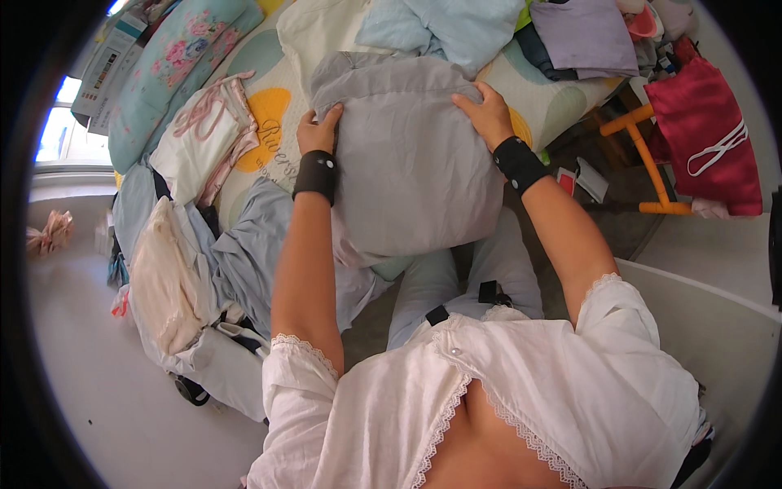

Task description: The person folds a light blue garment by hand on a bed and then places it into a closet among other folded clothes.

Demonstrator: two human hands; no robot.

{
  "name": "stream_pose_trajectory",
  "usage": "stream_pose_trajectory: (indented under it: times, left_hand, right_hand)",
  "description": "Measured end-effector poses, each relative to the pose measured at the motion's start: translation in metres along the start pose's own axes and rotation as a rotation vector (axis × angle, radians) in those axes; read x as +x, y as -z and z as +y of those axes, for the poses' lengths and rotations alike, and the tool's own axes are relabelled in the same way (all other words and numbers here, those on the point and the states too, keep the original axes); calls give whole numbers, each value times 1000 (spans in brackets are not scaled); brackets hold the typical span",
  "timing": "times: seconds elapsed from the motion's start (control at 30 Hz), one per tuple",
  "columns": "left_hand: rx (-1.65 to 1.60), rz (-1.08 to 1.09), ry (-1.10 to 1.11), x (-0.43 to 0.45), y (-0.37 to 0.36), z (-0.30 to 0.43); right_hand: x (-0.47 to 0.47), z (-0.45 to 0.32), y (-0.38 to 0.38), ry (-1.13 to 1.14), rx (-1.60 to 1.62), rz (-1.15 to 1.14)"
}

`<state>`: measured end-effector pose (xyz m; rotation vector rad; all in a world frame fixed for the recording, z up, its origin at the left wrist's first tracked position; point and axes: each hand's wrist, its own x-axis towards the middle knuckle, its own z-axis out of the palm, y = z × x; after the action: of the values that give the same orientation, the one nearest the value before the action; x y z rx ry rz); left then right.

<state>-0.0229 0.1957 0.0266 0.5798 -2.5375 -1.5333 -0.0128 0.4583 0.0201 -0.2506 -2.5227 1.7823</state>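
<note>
A grey fabric garment (418, 159), folded to a broad rectangle with a seam across its far part, lies before me over the near edge of the bed. My left hand (319, 129) grips its left side, thumb on top and fingers partly hidden beyond the edge. At the far right corner, my right hand (486, 115) pinches the cloth with the thumb on top. Black bands circle both wrists. Crumpled blue-grey cloth (253, 226) lies just left of my left forearm.
Light blue cloth (446, 27) lies behind the garment on the patterned bedspread (550, 113). A white-and-pink garment (204, 137) and a floral bundle (183, 55) are at left. Folded lavender cloth (586, 40) sits far right. Red satin cloth (702, 134) hangs over an orange frame (644, 153).
</note>
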Motion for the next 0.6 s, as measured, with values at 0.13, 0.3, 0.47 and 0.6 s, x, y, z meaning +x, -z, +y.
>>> stream_pose_trajectory:
  times: [0.13, 0.3, 0.47, 0.6]
  left_hand:
    - [-417, -58, -84, 0, 5, -3]
    - [-250, 61, -631, -49, 45, 16]
    - [-120, -124, -817, -102, 83, 19]
    - [-356, -195, -446, -98, 72, 0]
  right_hand:
    - [-15, -15, 4, 161, -162, 129]
    - [-43, -25, 33, 666, -96, 182]
    - [-90, -31, 59, 528, -64, -132]
    - [-86, -10, 42, 445, -170, -67]
